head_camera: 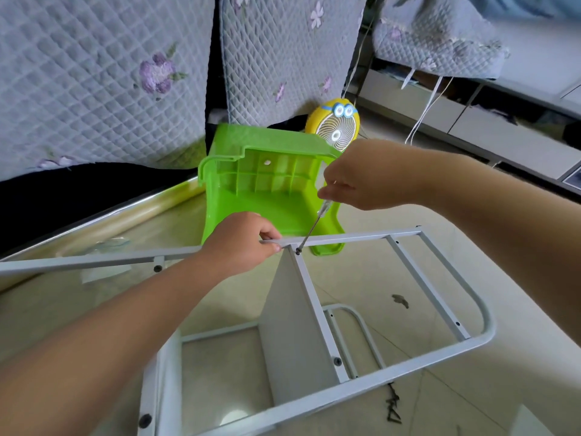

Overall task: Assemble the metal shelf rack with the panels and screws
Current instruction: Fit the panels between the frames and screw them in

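The grey metal rack frame lies across the floor, with a grey shelf panel standing between its two side frames. My left hand grips the far frame tube just left of the panel's top corner. My right hand holds a screwdriver by its clear handle; the tip sits on a black screw at the joint of panel and tube. More black screws show in the frame's crossbars.
A green plastic stool lies on its side just beyond the frame, with a yellow cartoon fan behind it. Quilted sofa covers hang at the back. Several loose black screws lie on the floor at lower right.
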`<action>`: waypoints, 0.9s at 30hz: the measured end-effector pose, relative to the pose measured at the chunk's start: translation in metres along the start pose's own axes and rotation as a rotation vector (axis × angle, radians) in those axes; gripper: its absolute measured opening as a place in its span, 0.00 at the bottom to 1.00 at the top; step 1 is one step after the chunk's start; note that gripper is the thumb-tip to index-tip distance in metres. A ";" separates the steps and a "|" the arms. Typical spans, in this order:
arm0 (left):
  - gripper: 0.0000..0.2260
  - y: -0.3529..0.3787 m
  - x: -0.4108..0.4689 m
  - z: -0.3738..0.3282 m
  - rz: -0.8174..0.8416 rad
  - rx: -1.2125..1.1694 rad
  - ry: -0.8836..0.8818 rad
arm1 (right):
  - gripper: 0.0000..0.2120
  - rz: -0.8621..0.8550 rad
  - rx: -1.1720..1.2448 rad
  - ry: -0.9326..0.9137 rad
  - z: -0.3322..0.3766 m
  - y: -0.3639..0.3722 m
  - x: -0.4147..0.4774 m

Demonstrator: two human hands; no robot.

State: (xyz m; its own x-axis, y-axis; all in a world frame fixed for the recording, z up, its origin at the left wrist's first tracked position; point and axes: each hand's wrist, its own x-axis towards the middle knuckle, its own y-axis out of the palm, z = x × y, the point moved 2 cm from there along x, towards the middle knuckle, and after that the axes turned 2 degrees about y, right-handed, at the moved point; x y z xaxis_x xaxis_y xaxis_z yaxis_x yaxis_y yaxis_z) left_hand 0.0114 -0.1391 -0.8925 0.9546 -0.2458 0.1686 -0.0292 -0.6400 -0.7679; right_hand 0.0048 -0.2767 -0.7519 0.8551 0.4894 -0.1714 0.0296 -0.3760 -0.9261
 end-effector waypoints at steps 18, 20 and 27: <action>0.07 0.000 0.001 -0.001 -0.005 -0.002 0.009 | 0.10 0.019 0.213 -0.128 0.007 -0.007 0.000; 0.07 -0.001 0.001 -0.001 -0.004 -0.001 0.005 | 0.11 0.009 0.182 -0.124 0.005 -0.009 -0.001; 0.07 0.001 0.001 0.000 -0.018 -0.004 0.016 | 0.23 -0.016 -0.100 0.098 0.010 0.000 -0.003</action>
State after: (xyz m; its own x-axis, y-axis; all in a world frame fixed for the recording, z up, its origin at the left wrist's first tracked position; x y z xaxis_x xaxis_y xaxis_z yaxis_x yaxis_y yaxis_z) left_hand 0.0117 -0.1404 -0.8931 0.9500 -0.2460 0.1923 -0.0134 -0.6474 -0.7621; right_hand -0.0027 -0.2700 -0.7546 0.9005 0.4184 -0.1184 0.0910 -0.4477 -0.8896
